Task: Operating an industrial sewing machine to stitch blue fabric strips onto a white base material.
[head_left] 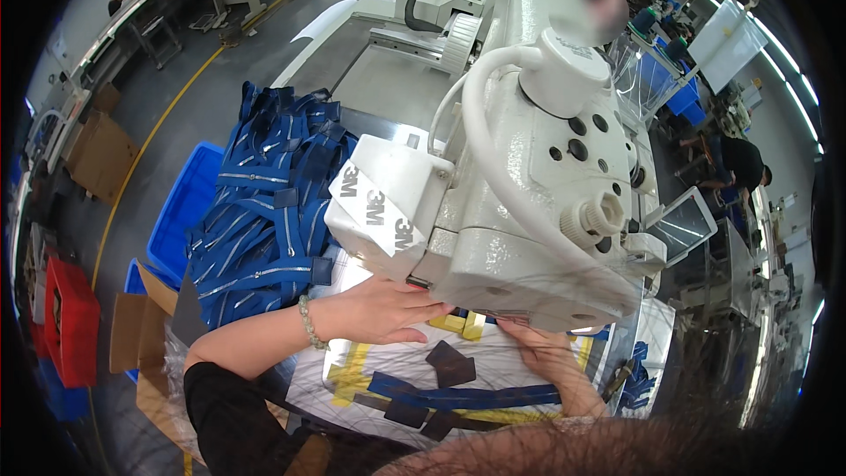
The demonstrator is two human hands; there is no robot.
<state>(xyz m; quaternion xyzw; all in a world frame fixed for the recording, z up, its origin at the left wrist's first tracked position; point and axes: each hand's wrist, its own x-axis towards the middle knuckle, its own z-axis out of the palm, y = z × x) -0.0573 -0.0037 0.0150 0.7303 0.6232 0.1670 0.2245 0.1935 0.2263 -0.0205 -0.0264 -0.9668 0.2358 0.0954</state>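
Note:
My left hand [388, 310] reaches under the front of a large white sewing machine head [520, 269], fingers stretched out and lying flat, a beaded bracelet [312, 322] at the wrist. Opposite it, my right hand [539, 351] also extends its fingers beneath the head, their tips partly hidden. Yellow pieces [463, 324] lie between the two hands. Nearer me, a blue strap [476, 397] runs across a white work plate [317, 397] marked with yellow tape [351, 375]. Dark square patches [450, 364] rest beside the strap. Neither hand visibly grips anything.
A thick pile of blue straps with silvery lines [264, 211] lies left of the machine. Below it stand a blue bin [183, 211] and an open cardboard box [141, 330]. At right are a small screen [683, 226], more blue straps [641, 379] and a seated person [740, 163].

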